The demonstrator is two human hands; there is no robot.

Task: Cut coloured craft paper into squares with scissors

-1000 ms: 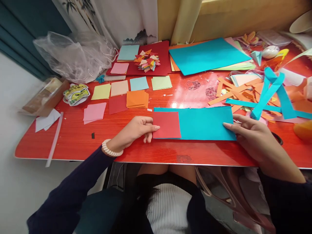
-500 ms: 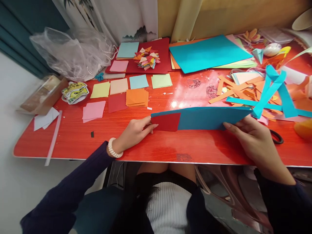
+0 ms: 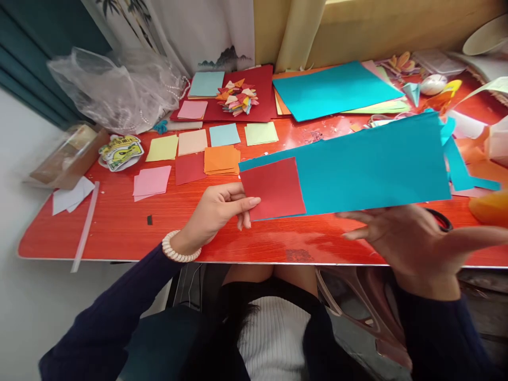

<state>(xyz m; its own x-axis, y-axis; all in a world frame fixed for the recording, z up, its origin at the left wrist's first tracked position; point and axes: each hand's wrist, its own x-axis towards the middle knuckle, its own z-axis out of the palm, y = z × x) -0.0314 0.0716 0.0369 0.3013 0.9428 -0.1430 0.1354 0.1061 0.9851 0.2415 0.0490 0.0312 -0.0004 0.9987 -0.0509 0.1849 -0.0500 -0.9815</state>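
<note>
The blue sheet point(image 3: 369, 166) was held up off the surface point(image 3: 119, 227), tilted, its right end higher and farther than its left. A red square point(image 3: 273, 188) lay against its near left corner. The left hand point(image 3: 220, 209) pinched that corner, thumb on top of the red square and fingers curled beneath, holding both papers together. The right hand point(image 3: 400, 235) was under the sheet's near edge, palm up and fingers spread; whether it touched the paper I could not tell, as it was blurred.

Left of the sheet, on the surface, sat an orange stack point(image 3: 221, 160), a dark red square point(image 3: 191, 168) and pink squares point(image 3: 152, 181). Farther off lay a row of yellow, peach, light blue and green squares point(image 3: 212, 140). Beyond those, a pile of folded pieces point(image 3: 237, 98) rested on a dark red sheet point(image 3: 262, 100), with a large blue sheet point(image 3: 337, 90) to its right. A plastic bag point(image 3: 115, 90) was at the far left.
</note>
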